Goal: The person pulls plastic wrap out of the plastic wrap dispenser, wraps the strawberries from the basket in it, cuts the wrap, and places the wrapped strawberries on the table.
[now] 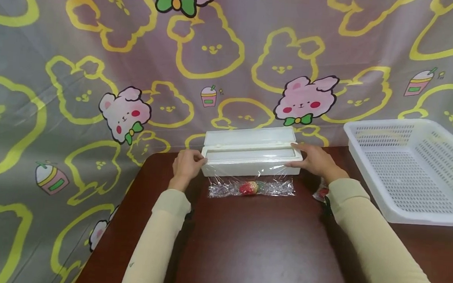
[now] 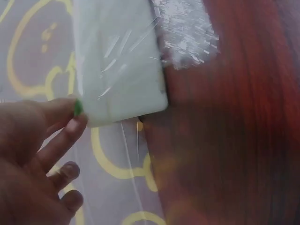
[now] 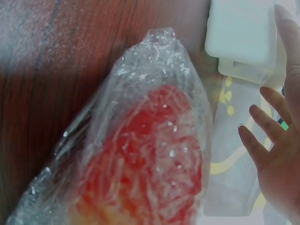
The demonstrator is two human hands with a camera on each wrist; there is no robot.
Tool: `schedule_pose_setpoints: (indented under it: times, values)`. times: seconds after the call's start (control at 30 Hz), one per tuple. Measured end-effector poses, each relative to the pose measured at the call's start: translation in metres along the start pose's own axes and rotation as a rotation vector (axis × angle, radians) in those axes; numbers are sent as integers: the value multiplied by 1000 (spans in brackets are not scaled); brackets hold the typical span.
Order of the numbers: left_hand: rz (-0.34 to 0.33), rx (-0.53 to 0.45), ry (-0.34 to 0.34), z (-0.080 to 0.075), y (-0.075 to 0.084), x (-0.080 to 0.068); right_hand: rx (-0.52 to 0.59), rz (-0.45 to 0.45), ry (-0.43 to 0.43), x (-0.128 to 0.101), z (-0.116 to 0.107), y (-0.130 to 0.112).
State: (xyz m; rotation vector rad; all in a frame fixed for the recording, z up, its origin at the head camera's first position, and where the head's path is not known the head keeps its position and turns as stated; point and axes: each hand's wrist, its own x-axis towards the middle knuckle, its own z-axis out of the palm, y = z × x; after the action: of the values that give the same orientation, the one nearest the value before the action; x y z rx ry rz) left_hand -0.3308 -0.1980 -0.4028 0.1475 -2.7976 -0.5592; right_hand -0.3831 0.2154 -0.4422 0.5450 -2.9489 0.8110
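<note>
A white plastic wrap dispenser [image 1: 248, 166] stands at the table's far edge with its lid [image 1: 250, 136] tipped back. Clear film runs down over its front to a bunched strip on the table, where a red strawberry [image 1: 249, 187] lies in the film. My left hand [image 1: 187, 167] grips the dispenser's left end, thumb and forefinger at its corner in the left wrist view. At the right end my right hand [image 1: 318, 161] holds the box, thumb on the front rim, forefinger by the hinge; its other fingers [image 3: 253, 143] spread loosely below.
Close under my right wrist lies another red fruit [image 3: 145, 154] wrapped in clear film. A white perforated basket [image 1: 397, 214] stands on the right of the dark wooden table [image 1: 259, 247]. Directly behind the dispenser hangs a patterned curtain [image 1: 233, 90].
</note>
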Motion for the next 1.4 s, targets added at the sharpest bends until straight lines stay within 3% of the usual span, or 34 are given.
schedule_pose_setpoints:
  times: [0.17, 0.3, 0.67, 0.8, 0.9, 1.03, 1.1, 1.23, 1.3, 1.4]
  values:
    - [92, -19, -50, -5, -7, 1, -3, -15, -11, 1, -5, 0]
    - [124, -16, -75, -5, -8, 0, 15, -12, -21, 0, -6, 2]
    - [187, 42, -50, -5, -8, 10, 158, -10, -106, -2, -27, 0]
    - [290, 27, -18, -15, -8, -1, -16, -94, 42, -20, -37, -24]
    - [467, -24, -38, -20, -2, -27, -219, -251, 139, -43, -34, -49]
    - [722, 91, -184, -6, 6, -62, -377, -526, 58, -66, -2, -64]
    - [792, 197, -224, 6, 6, -72, -462, -608, 27, -70, 17, -65]
    - [794, 336, -209, 25, 4, -71, -588, -659, 94, -64, 40, -59]
    - [774, 351, -198, 30, 0, -67, -591, -640, 121, -61, 45, -56]
    - [750, 323, -201, 32, -8, -63, -530, -585, 92, -59, 45, -53]
